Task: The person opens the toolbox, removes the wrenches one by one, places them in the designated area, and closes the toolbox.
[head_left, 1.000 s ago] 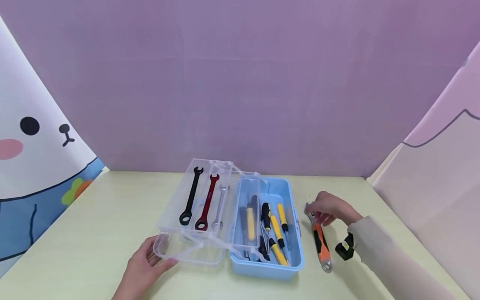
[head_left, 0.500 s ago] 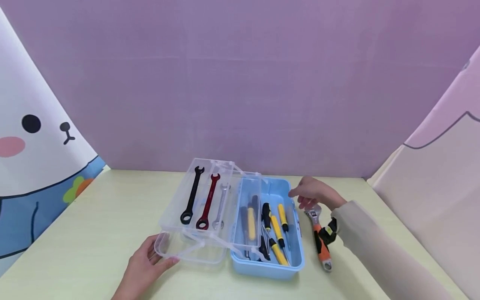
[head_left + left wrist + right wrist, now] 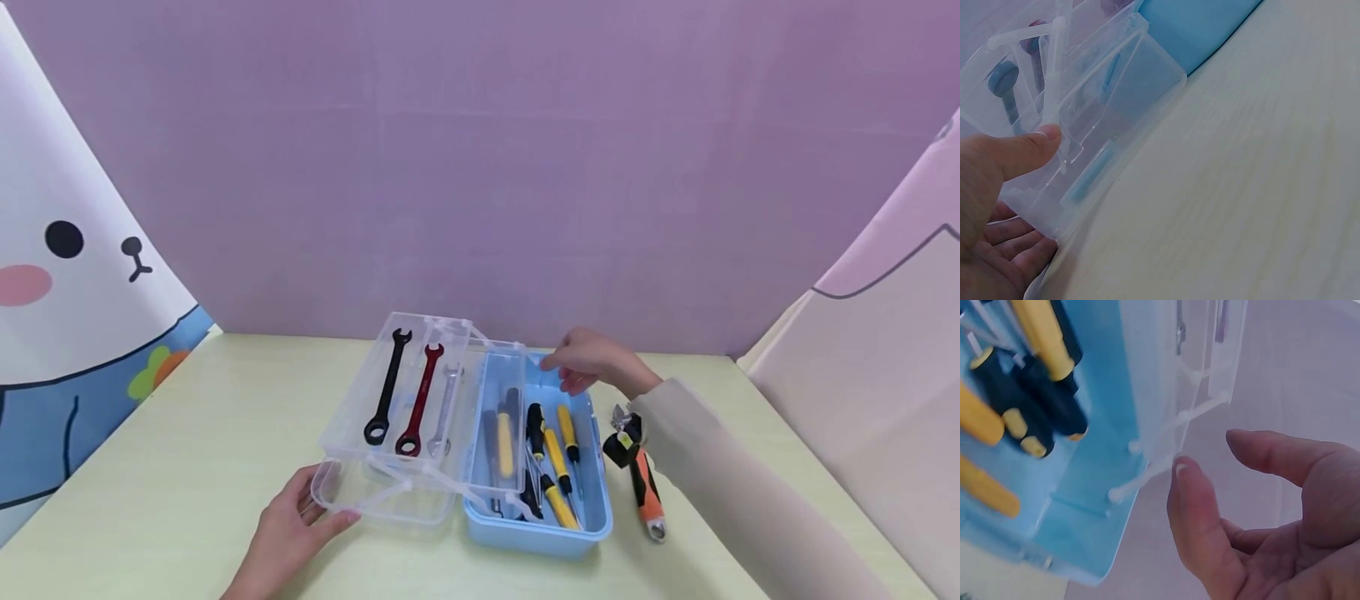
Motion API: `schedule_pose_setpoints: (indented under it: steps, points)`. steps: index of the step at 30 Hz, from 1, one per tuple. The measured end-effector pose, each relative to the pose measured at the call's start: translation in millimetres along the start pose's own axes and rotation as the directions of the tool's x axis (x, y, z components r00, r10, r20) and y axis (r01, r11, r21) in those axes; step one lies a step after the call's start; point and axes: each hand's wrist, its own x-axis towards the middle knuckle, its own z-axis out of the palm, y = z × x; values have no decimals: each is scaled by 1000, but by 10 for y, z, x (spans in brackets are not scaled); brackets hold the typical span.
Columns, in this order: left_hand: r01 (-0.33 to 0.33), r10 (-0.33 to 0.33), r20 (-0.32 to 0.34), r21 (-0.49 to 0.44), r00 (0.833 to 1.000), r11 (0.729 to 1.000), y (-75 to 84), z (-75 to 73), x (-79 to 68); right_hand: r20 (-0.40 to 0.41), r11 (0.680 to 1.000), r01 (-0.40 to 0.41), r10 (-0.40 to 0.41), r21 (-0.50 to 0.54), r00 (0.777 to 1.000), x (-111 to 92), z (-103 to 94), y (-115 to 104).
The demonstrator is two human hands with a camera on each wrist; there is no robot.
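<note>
A light-blue toolbox [image 3: 536,542] stands open in the head view, with several yellow-and-black screwdrivers [image 3: 558,454] inside. Its clear lid [image 3: 405,510] is folded out to the left, and a clear tray [image 3: 352,417] carries a black wrench [image 3: 388,387], a red wrench [image 3: 420,400] and a silver wrench [image 3: 445,408]. My left hand [image 3: 288,529] grips the lid's outer left end, thumb [image 3: 1029,150] above and fingers beneath. Over the far end of the box hovers my right hand [image 3: 592,358], holding nothing. Its thumb and forefinger are apart near the white hinge arm [image 3: 1147,481].
An orange-and-black adjustable wrench [image 3: 647,492] lies on the pale table [image 3: 225,433] right of the box, partly covered by the black wrist camera [image 3: 624,440]. A purple backdrop [image 3: 480,167] rises behind the table, with printed cloth at both sides.
My right hand has left the adjustable wrench and moved left and away from me to the box's far end. The wrench stays on the table. My left hand keeps its place at the lid.
</note>
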Motion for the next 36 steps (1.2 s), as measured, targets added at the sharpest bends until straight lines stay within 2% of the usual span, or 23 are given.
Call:
schedule_pose_setpoints:
  steps: [9, 15, 26, 36]
  points:
    - [20, -20, 17, 1, 1000, 1000, 8, -4, 10, -32, 999, 9, -8, 47, 999, 82, 217, -214]
    - [9, -9, 14, -23, 1000, 1000, 27, 17, -1, -28, 998, 1, 0, 59, 1000, 115, 359, -336]
    - [-4, 4, 9, -13, 1000, 1000, 49, 37, -7, -7, 997, -14, 15, 77, 1000, 245, 549, -390]
    - [-1, 1, -1, 26, 1000, 1000, 75, 74, -13, 2, 999, -12, 12, 40, 1000, 288, 731, -450]
